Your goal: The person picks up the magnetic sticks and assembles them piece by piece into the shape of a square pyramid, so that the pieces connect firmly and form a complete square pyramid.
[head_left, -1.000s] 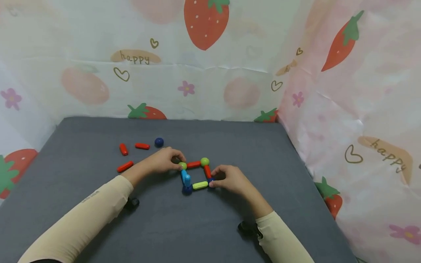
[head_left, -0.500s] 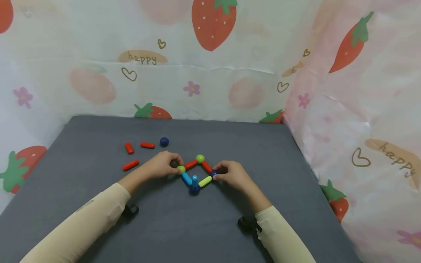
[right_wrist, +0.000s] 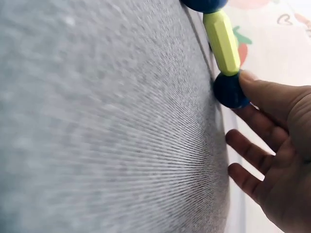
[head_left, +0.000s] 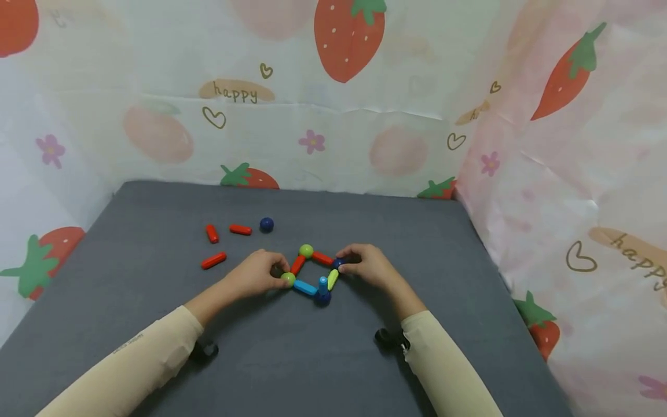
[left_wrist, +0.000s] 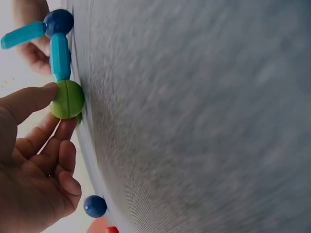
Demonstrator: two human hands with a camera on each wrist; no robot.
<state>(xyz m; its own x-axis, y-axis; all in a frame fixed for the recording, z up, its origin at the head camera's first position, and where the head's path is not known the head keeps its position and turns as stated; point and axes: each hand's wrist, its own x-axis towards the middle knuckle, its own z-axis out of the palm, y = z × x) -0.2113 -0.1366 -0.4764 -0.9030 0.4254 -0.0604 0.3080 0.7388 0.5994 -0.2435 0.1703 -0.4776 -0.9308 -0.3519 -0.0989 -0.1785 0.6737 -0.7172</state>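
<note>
A four-sided frame of coloured rods and balls lies on the grey table. My left hand (head_left: 257,272) pinches its near-left green ball (left_wrist: 67,99) between thumb and fingers. At the right corner, my right hand (head_left: 371,266) pinches a dark blue ball (right_wrist: 230,90). Two red rods (head_left: 323,258) meet at the far green ball (head_left: 305,251). A blue rod (head_left: 305,288) and a yellow-green rod (right_wrist: 222,42) meet at the near dark blue ball (head_left: 322,298), from which a second blue rod (head_left: 323,284) stands upright.
Left of the frame lie three loose red rods (head_left: 213,260) and a loose dark blue ball (head_left: 267,225). The grey cloth-covered table (head_left: 292,370) backs onto a strawberry-print curtain (head_left: 333,150), which also runs along the right side.
Both hands have turned the frame counter-clockwise: the left corner came nearer, the right corner moved away, and the upright blue rod's corner shifted right. The head view has swung slightly left.
</note>
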